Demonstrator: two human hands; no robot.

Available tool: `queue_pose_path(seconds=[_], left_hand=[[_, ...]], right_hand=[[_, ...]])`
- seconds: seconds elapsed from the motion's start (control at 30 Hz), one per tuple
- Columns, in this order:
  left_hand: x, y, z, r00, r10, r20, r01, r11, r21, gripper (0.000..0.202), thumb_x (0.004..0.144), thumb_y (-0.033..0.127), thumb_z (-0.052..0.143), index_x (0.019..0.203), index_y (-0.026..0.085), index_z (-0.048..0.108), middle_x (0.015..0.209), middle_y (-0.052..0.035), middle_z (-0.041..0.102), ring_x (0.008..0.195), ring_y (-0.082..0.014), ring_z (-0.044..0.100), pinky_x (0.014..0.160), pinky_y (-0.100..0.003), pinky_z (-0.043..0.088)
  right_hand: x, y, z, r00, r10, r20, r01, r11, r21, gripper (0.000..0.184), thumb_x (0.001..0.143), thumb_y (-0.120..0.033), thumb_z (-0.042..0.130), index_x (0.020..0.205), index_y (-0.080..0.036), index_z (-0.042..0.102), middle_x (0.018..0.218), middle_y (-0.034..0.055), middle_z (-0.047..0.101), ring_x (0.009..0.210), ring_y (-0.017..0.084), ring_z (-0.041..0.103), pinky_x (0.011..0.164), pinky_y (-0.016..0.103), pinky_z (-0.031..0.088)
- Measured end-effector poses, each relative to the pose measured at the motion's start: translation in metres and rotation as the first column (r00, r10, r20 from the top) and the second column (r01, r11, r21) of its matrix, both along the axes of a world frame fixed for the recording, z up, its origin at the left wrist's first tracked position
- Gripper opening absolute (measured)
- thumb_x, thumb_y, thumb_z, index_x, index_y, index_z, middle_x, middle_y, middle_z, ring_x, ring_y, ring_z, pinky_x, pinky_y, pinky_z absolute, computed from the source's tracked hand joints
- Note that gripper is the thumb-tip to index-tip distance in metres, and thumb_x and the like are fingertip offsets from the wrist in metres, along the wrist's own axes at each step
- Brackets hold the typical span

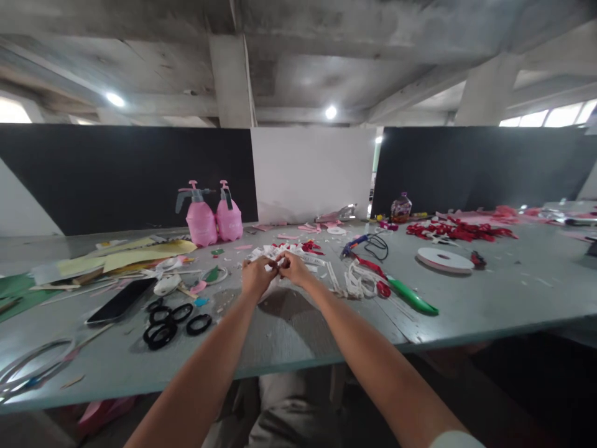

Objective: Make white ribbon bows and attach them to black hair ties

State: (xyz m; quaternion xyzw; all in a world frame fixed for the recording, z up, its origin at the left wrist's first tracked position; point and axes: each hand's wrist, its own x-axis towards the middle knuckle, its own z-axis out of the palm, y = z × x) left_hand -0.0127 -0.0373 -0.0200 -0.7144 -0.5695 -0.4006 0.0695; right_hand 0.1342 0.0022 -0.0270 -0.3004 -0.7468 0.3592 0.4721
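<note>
Both my arms reach out over the grey worktable (298,336). My left hand (255,275) and my right hand (293,267) meet above the table's middle, fingers pinched together on a small white piece (276,266) between them. Just behind the hands lies a heap of white and red ribbon pieces (280,251). A tangle of white cord (359,279) lies to the right of my right wrist. What exactly the pinched piece is, I cannot make out.
Two pink spray bottles (214,218) stand at the back left. A black phone (121,300) and several black rings (170,320) lie at left. A green-handled tool (410,295), a white tape roll (444,259) and red ribbon bits (459,230) lie at right. Black and white partition boards (312,168) stand behind.
</note>
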Motion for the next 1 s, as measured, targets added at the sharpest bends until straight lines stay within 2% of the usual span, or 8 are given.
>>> queue_pose_path(seconds=[0.17, 0.3, 0.43, 0.5, 0.57, 0.83, 0.9, 1.0], left_hand=[[-0.006, 0.004, -0.003, 0.996, 0.044, 0.083, -0.043, 0.999, -0.011, 0.014, 0.076, 0.031, 0.062, 0.083, 0.023, 0.071, 0.088, -0.0040, 0.071, 0.078, -0.0188, 0.061, 0.084, -0.032, 0.034], [-0.021, 0.010, -0.004, 0.942, 0.145, 0.302, -0.143, 0.989, -0.028, 0.019, 0.077, 0.031, 0.057, 0.085, 0.020, 0.069, 0.085, -0.0051, 0.071, 0.069, -0.0169, 0.058, 0.069, -0.028, 0.037], [-0.019, 0.019, -0.008, 0.881, -0.057, 0.469, 0.116, 0.988, -0.098, 0.025, 0.081, 0.034, 0.047, 0.080, 0.016, 0.064, 0.073, -0.0019, 0.065, 0.053, -0.0113, 0.052, 0.056, -0.024, 0.036], [-0.011, 0.023, -0.012, 0.870, -0.160, 0.467, 0.270, 0.946, -0.179, 0.030, 0.081, 0.040, 0.047, 0.073, 0.015, 0.062, 0.062, 0.0002, 0.059, 0.051, -0.0110, 0.050, 0.052, -0.022, 0.034], [-0.005, 0.027, -0.016, 0.871, -0.205, 0.446, 0.321, 0.925, -0.201, 0.034, 0.080, 0.045, 0.049, 0.071, 0.015, 0.061, 0.056, 0.0016, 0.054, 0.051, -0.0108, 0.048, 0.051, -0.022, 0.032], [-0.012, 0.030, -0.020, 0.920, -0.140, 0.365, 0.213, 0.963, -0.168, 0.033, 0.078, 0.044, 0.053, 0.078, 0.014, 0.067, 0.056, 0.0018, 0.056, 0.054, -0.0109, 0.047, 0.052, -0.022, 0.030], [-0.012, 0.030, -0.020, 0.923, -0.124, 0.364, 0.197, 0.965, -0.172, 0.032, 0.079, 0.042, 0.051, 0.076, 0.014, 0.066, 0.052, 0.0028, 0.052, 0.051, -0.0103, 0.044, 0.051, -0.022, 0.028], [-0.010, 0.029, -0.018, 0.903, -0.146, 0.405, 0.231, 0.958, -0.169, 0.031, 0.079, 0.040, 0.050, 0.078, 0.014, 0.067, 0.053, 0.0031, 0.052, 0.050, -0.0098, 0.044, 0.051, -0.021, 0.030]], right_hand=[[-0.006, 0.002, -0.001, 1.000, -0.028, 0.005, 0.028, 0.999, -0.032, 0.019, 0.062, -0.012, 0.055, 0.079, -0.019, 0.052, 0.051, -0.0090, 0.047, 0.046, 0.010, 0.051, 0.048, 0.020, 0.037], [-0.004, 0.002, -0.004, 1.000, -0.020, 0.015, 0.020, 1.000, -0.006, 0.018, 0.058, -0.012, 0.055, 0.075, -0.019, 0.051, 0.051, -0.0090, 0.045, 0.046, 0.009, 0.047, 0.048, 0.020, 0.037], [0.000, 0.005, -0.007, 0.997, -0.066, -0.040, 0.065, 0.998, -0.024, 0.018, 0.062, -0.017, 0.054, 0.080, -0.018, 0.053, 0.054, -0.0074, 0.049, 0.049, 0.010, 0.049, 0.049, 0.020, 0.038], [-0.001, 0.007, -0.009, 0.995, -0.067, -0.068, 0.066, 0.998, -0.015, 0.019, 0.064, -0.019, 0.053, 0.083, -0.019, 0.052, 0.053, -0.0083, 0.047, 0.048, 0.010, 0.047, 0.048, 0.020, 0.037], [-0.002, 0.009, -0.010, 0.994, -0.062, -0.086, 0.063, 0.998, 0.004, 0.021, 0.065, -0.021, 0.053, 0.085, -0.019, 0.050, 0.053, -0.0090, 0.046, 0.048, 0.010, 0.046, 0.049, 0.020, 0.038], [0.000, 0.004, -0.007, 0.983, -0.178, -0.043, 0.178, 0.984, -0.014, 0.023, 0.068, -0.032, 0.058, 0.085, -0.020, 0.048, 0.054, -0.0085, 0.048, 0.049, 0.011, 0.047, 0.050, 0.020, 0.036], [0.003, 0.003, -0.005, 0.977, -0.213, -0.006, 0.212, 0.976, -0.042, 0.022, 0.074, -0.040, 0.055, 0.076, -0.019, 0.051, 0.051, -0.0069, 0.047, 0.048, 0.011, 0.046, 0.050, 0.021, 0.035], [0.005, 0.003, -0.004, 0.976, -0.198, 0.091, 0.206, 0.975, -0.084, 0.041, 0.080, -0.053, 0.048, 0.060, -0.018, 0.051, 0.049, -0.0029, 0.047, 0.049, 0.011, 0.046, 0.051, 0.023, 0.035]])
